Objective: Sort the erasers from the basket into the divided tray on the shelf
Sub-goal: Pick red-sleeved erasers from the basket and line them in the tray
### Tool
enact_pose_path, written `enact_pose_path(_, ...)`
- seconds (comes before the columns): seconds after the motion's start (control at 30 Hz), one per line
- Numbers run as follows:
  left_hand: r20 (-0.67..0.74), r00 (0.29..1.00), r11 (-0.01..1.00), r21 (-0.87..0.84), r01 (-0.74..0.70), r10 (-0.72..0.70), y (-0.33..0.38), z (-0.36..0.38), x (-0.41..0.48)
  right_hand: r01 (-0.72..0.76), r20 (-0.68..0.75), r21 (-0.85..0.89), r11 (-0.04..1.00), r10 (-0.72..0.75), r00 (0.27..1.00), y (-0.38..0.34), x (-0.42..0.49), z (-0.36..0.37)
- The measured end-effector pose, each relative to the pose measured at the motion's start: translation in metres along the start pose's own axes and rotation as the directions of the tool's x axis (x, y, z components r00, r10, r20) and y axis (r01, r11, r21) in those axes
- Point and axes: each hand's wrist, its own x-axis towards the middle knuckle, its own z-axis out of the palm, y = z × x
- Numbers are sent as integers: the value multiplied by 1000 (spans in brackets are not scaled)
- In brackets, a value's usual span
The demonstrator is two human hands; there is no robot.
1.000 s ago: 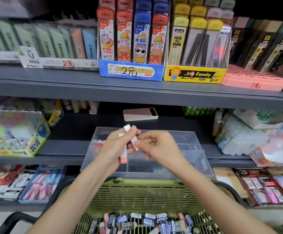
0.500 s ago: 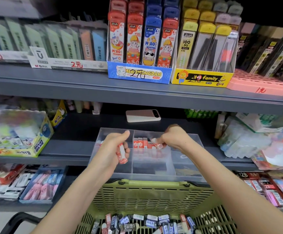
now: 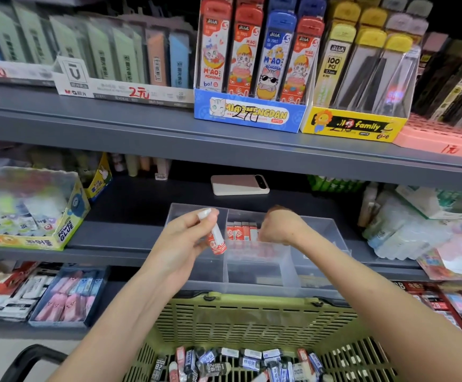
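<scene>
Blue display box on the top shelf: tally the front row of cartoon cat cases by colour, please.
Red cases: 3
Blue cases: 1
Total: 4

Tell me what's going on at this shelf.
A person is sorting erasers from the green basket into the clear divided tray. The left hand pinches a red-and-white eraser near the tray's left side; the right hand reaches into the middle compartment beside a row of red erasers. Many more lie in the basket.
</scene>
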Motion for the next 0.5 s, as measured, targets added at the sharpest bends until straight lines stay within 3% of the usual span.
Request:
enact_pose_path(0.07, 20, 1000, 997, 75, -17, 16, 1, 0, -1, 69, -127, 118, 991, -54, 990, 2, -12, -7)
enact_pose_path(0.1, 25, 999, 996, 90, -28, 26, 1, 0, 0, 156, -183, 286, 945, -106, 977, 3, -20, -9)
enact_pose_path(0.13, 31, 999, 994, 98, -40, 37, 2, 2, 1, 257, -196, 508, 822, -180, 964, 3, -32, -12)
enact_pose_path(0.17, 40, 998, 994, 100, -49, 46, 2, 3, 2, 308, -167, 715, 627, -276, 947, 0, -46, -14)
enact_pose_path(0.2, 52, 997, 993, 109, -55, 49, 2, 6, 3, 307, -137, 825, 474, -360, 923, -2, -58, -14)
enact_pose_path(0.27, 72, 996, 984, 164, -72, 61, 3, 15, 4, 295, -117, 868, 401, -411, 904, -4, -70, -10)
enact_pose_path(0.4, 46, 986, 936, 309, -165, 159, -2, 34, 14, 201, -123, 911, 359, -230, 965, 12, -60, -7)
enact_pose_path(0.43, 62, 972, 849, 475, -229, 228, -4, 35, 18, 175, -128, 915, 363, -150, 980, 20, -55, -9)
enact_pose_path(0.47, 122, 945, 662, 686, -302, 305, -7, 33, 23, 156, -143, 904, 399, -61, 988, 28, -50, -10)
enact_pose_path(0.5, 229, 909, 391, 846, -363, 349, -11, 30, 25, 140, -166, 875, 464, 14, 986, 36, -45, -10)
